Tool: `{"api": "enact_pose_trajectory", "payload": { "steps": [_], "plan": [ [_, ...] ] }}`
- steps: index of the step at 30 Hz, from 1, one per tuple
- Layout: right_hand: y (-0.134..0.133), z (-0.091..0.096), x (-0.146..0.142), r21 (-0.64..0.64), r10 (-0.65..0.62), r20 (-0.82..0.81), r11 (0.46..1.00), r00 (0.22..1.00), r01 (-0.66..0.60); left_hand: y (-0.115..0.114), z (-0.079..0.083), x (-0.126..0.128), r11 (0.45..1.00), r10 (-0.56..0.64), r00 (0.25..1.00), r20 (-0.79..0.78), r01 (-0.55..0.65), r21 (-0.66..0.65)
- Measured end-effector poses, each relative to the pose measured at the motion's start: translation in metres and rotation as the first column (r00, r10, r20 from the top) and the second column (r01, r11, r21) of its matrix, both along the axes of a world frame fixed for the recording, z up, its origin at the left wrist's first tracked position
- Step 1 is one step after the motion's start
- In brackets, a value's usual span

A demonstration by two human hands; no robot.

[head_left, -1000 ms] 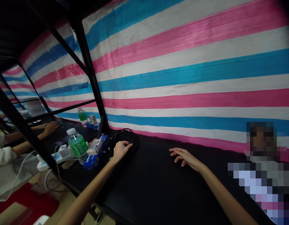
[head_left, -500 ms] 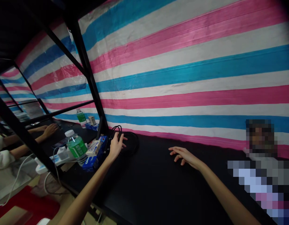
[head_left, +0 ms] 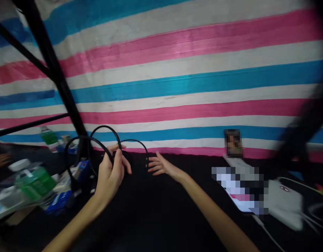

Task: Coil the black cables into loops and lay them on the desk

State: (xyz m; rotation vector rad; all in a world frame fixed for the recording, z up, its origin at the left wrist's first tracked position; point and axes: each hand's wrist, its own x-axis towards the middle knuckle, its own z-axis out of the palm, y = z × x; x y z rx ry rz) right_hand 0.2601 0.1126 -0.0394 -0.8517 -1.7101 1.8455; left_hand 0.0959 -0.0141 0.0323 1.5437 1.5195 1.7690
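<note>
A looped black cable (head_left: 105,126) is gripped in my left hand (head_left: 110,171), raised over the black tabletop (head_left: 151,217). Its loops stand up around the fingers, and one strand arcs rightward to near my right hand (head_left: 164,166). That hand hovers with its fingers spread; I cannot tell whether its fingertips touch the strand. Beneath the left-hand loops, a dark plug-like end (head_left: 75,187) hangs in front of the small boxes.
On the left stand a green-labelled bottle (head_left: 34,180), a blue box (head_left: 59,203) and a white power strip (head_left: 2,208). A black metal post (head_left: 59,75) rises behind. To the right lie a pixelated bright item (head_left: 240,196) and a white device (head_left: 284,203) with cables. Another person's hand (head_left: 1,160) shows far left.
My left hand has lifted the black cable off the table, opening its loops. My right hand has come closer to it. The view has turned right, showing the white device.
</note>
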Motion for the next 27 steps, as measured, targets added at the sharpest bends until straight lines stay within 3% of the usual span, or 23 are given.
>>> {"api": "enact_pose_trajectory", "payload": {
  "steps": [2, 5, 8, 10, 13, 15, 16, 18, 20, 21, 24, 27],
  "plan": [
    [-0.019, 0.020, -0.007, -0.079, 0.104, -0.183, 0.990, 0.978, -0.120, 0.005, -0.014, 0.021, 0.984, -0.134, 0.991, -0.019, 0.131, -0.121],
    [-0.038, 0.042, -0.004, 0.042, 0.001, -0.331, 0.999, 0.944, 0.014, 0.022, -0.038, 0.042, 0.945, -0.276, 0.954, -0.116, 0.247, -0.215],
    [-0.047, 0.057, 0.011, 0.108, -0.002, -0.334, 0.993, 0.943, 0.040, 0.042, -0.048, 0.054, 0.951, -0.285, 0.898, -0.337, 0.220, -0.218],
    [-0.048, 0.065, 0.022, 0.183, -0.010, -0.309, 0.981, 0.951, 0.070, 0.049, -0.042, 0.060, 0.955, -0.274, 0.834, -0.480, 0.177, -0.237],
    [-0.041, 0.073, 0.035, 0.296, -0.081, -0.302, 0.939, 0.950, 0.174, 0.052, -0.020, 0.066, 0.938, -0.331, 0.723, -0.606, 0.182, -0.295],
    [-0.034, 0.077, 0.044, 0.338, -0.171, -0.300, 0.901, 0.938, 0.272, 0.051, -0.002, 0.063, 0.928, -0.366, 0.721, -0.589, 0.236, -0.287],
    [-0.031, 0.080, 0.049, 0.347, -0.206, -0.299, 0.886, 0.932, 0.307, 0.052, 0.005, 0.060, 0.945, -0.323, 0.760, -0.564, 0.232, -0.229],
    [-0.028, 0.085, 0.058, 0.346, -0.208, -0.299, 0.886, 0.931, 0.309, 0.054, 0.017, 0.051, 0.995, -0.086, 0.846, -0.526, 0.101, -0.001],
    [-0.029, 0.090, 0.066, 0.338, -0.105, -0.293, 0.918, 0.950, 0.206, 0.059, 0.022, 0.043, 0.974, 0.135, 0.833, -0.537, -0.011, 0.228],
    [-0.031, 0.092, 0.068, 0.345, -0.051, -0.288, 0.926, 0.956, 0.154, 0.062, 0.023, 0.040, 0.962, 0.154, 0.811, -0.565, 0.008, 0.274],
    [-0.035, 0.093, 0.068, 0.386, 0.016, -0.269, 0.918, 0.963, 0.092, 0.070, 0.021, 0.036, 0.968, -0.032, 0.830, -0.557, 0.164, 0.189],
    [-0.030, 0.089, 0.064, 0.385, -0.025, -0.261, 0.914, 0.965, 0.128, 0.071, 0.019, 0.032, 0.966, -0.235, 0.895, -0.380, 0.258, 0.011]
  ]
}}
